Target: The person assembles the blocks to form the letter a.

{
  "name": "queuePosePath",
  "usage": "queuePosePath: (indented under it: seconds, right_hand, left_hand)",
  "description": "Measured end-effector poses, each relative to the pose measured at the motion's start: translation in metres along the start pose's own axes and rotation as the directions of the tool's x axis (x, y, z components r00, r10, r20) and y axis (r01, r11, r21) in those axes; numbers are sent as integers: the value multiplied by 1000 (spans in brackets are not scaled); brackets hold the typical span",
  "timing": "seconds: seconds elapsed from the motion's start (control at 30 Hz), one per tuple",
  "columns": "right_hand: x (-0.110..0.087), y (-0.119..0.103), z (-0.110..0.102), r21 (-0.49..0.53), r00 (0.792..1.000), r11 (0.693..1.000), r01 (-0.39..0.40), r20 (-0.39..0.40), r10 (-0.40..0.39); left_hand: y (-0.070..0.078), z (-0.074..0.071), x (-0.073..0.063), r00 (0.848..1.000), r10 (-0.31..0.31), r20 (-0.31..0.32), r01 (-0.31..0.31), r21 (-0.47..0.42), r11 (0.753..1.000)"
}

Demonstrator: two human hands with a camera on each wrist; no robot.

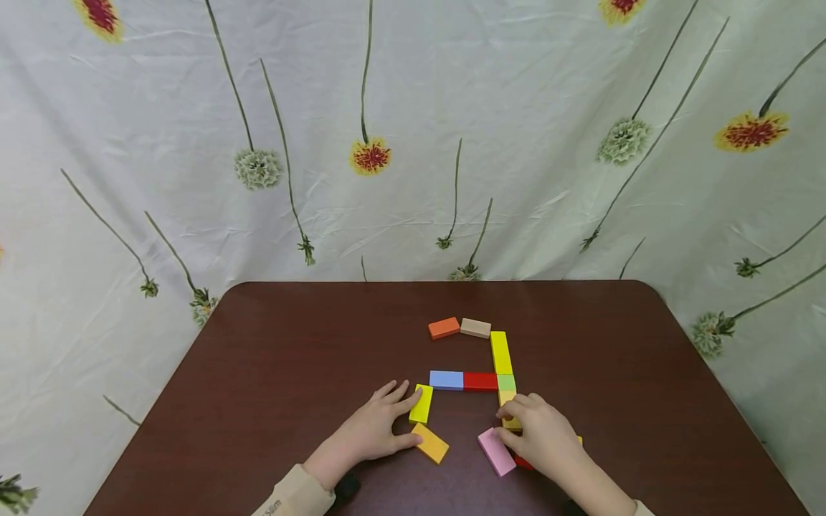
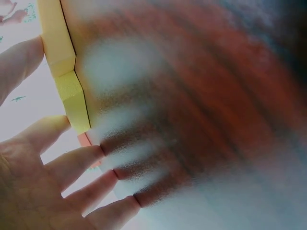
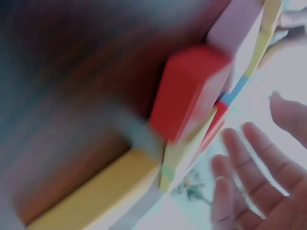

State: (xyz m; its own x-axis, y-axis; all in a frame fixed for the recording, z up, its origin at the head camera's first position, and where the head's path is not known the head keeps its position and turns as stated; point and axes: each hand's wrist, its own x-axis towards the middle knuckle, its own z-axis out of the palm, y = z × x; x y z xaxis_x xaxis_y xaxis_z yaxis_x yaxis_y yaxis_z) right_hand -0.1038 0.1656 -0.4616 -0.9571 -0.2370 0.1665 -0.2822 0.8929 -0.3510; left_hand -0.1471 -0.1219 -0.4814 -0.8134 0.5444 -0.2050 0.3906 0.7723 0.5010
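Note:
My left hand [image 1: 374, 428] reaches over the table from the left with fingers spread. Its index fingertip touches a bright yellow block [image 1: 421, 403], and its thumb lies at an orange-yellow block [image 1: 430, 443]; the left wrist view shows both yellow [image 2: 76, 106] and orange-yellow [image 2: 58, 43] blocks by these fingertips. On the right, my right hand [image 1: 545, 433] hovers with loosely bent fingers over a pale yellow block [image 1: 508, 398]. Its thumb is right at a pink block [image 1: 496, 453]. A red block [image 3: 180, 96] stands out in the right wrist view, mostly hidden under the hand from above.
Farther back, blue [image 1: 447, 380], red [image 1: 480, 381] and green [image 1: 506, 382] blocks form a row. A long yellow block [image 1: 500, 351] leads up to tan [image 1: 475, 328] and orange-red [image 1: 444, 328] ones. Another yellow block [image 3: 96, 191] lies beside the right hand. A flowered cloth [image 1: 413, 107] hangs behind the dark table [image 1: 310, 344].

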Motion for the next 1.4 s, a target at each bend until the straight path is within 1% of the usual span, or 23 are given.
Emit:
queuePosePath:
  seconds: [0.1,0.23,0.33,0.4,0.6,0.73,0.83,0.93,1.03,1.1,1.17,1.3,1.33,1.4]
  right_hand:
    - [-7,-7,4,-46,1000,999,14,15,-14]
    - [-13,-12,8,-106,999,994,41,6,-41]
    - [-18,-14,11,-123,997,989,77,-13,-79]
    - [-20,-15,13,-127,996,988,83,-7,-84]
    - [-24,-16,19,-104,997,991,83,12,-82]
    - [-23,-20,20,-70,994,993,98,51,-95]
    - [-22,-23,21,-45,989,990,134,73,-130]
    - [-21,-25,22,-20,980,981,194,60,-192]
    - [-21,-28,23,4,969,971,240,64,-240]
    - [-20,-29,23,20,963,967,253,93,-254]
    - [-19,-31,23,44,956,969,242,159,-246]
    - [-16,-35,22,76,935,975,211,275,-223]
    - [-16,-36,21,81,931,976,204,293,-219]
    - [-16,-38,21,88,929,975,204,297,-221]
  left_hand:
    - [1,0,0,1000,0,-4,0,0,1000]
    - [2,-1,-1,1000,-6,-2,6,-2,1000]
    - [2,-1,0,1000,-13,0,13,-1,1000]
    - [1,-1,0,1000,-13,0,13,-6,1000]
    - [0,-1,0,1000,-9,-1,9,-11,1000]
    - [0,-1,0,1000,-4,-3,4,-7,1000]
    - [0,0,0,1000,-2,-5,2,-7,1000]
    - [0,0,0,1000,-3,-7,3,-4,1000]
    - [1,0,1,1000,-6,-11,6,-2,1000]
    - [1,0,1,1000,-9,-13,9,0,1000]
    - [2,0,1,1000,-15,-13,15,-1,1000]
    - [3,-1,1,1000,-26,-11,26,-1,1000]
    - [3,-1,0,1000,-27,-11,27,1,1000]
    - [3,-1,0,1000,-27,-11,27,2,1000]
